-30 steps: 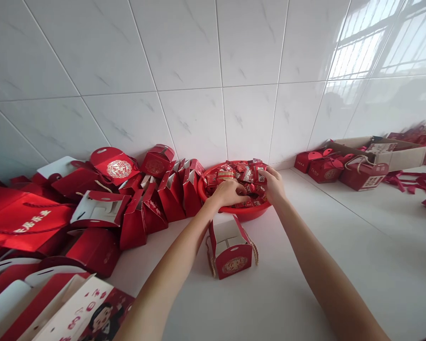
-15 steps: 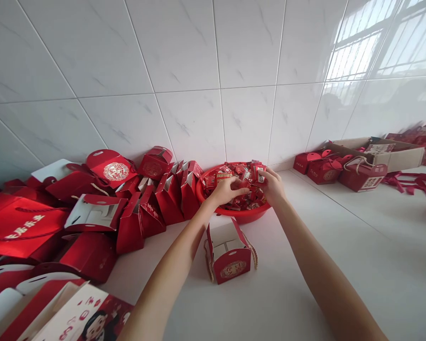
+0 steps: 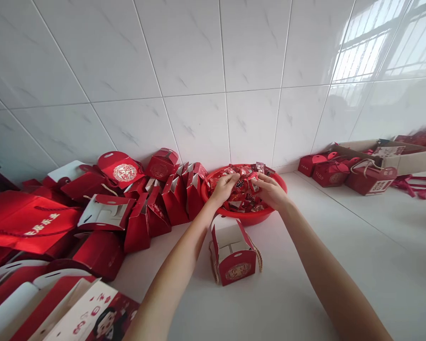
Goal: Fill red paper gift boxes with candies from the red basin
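Note:
A round red basin (image 3: pixel 250 218) full of small red-wrapped candies (image 3: pixel 242 194) stands against the wall. Over its left part is my left hand (image 3: pixel 227 188), its thumb and fingers closed at the candies; what they pinch is too small to make out. My right hand (image 3: pixel 270 191) reaches over the basin's right part, fingers spread and touching the wrapped candies. In front of the basin stands an open red gift box (image 3: pixel 238 266) with rope handles hanging at its sides; its white inside shows no contents.
Many red boxes and bags (image 3: pixel 147 213) are heaped along the left. On the right, closed red boxes (image 3: pixel 332 173) stand by a cardboard box (image 3: pixel 417 162), with red ribbons (image 3: pixel 417 184) beside them. A tiled wall (image 3: pixel 199 128) bounds the back.
My left hand has closed its fingers over the candies, and my right hand's fingers have spread. The view has shifted slightly, moving the scene to the right.

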A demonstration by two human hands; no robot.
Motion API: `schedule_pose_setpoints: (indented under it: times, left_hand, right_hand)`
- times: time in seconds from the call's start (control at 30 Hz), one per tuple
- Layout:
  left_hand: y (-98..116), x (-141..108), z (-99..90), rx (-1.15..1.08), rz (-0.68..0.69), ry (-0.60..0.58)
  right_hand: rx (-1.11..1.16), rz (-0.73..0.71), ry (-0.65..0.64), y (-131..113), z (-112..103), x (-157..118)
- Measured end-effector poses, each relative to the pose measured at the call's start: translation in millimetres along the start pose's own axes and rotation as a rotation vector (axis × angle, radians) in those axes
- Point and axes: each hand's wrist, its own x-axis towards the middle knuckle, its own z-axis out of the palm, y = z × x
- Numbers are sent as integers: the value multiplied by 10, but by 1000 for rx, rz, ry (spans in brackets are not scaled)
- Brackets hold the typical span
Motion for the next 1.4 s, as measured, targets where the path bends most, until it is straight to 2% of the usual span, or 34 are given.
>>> schedule_pose_setpoints:
  times: [0.1,0.2,0.27,0.33,0.4,0.47,0.57,0.7,0.77,0.9,0.97,1.13,1.23,1.4]
  left_hand:
    - [12,-3,18,8,51,-57]
    - [10,6,41,20,61,-26]
    - [13,10,22,42,71,31]
    - [36,8,-55,75,42,32]
    - [88,-2,-191,161,-36,-85]
    - [162,-19,-351,312,-108,-271]
    - [267,-42,-524,533,-169,-481]
    - [291,-52,-530,740,-219,-636]
    - [262,-52,-491,724,-183,-580]
    - [223,-63,-428,498,-90,-269]
    - [226,-81,-390,313,-82,-163]
    - [276,-165,-241,-112,-123,-15]
    - [351,-247,-161,-194,-128,56]
    - [586,-443,-114,-226,-125,114]
  right_hand:
    - [-48,-2,-8,13,14,0]
    - [-55,-24,29,26,18,10]
    - [4,-67,92,30,-3,31]
    - [109,-127,202,31,-46,66]
    - [229,-161,328,35,-98,109]
    - [317,-153,409,45,-141,149]
    - [363,-131,431,68,-169,183]
    - [358,-129,404,88,-176,188]
    - [351,-134,387,89,-178,184]
    - [322,-128,320,71,-156,159]
    - [296,-122,268,50,-129,133]
    - [232,-99,120,-13,-70,56]
    - [195,-56,43,-40,-50,21]
    - [125,46,40,-108,103,-61]
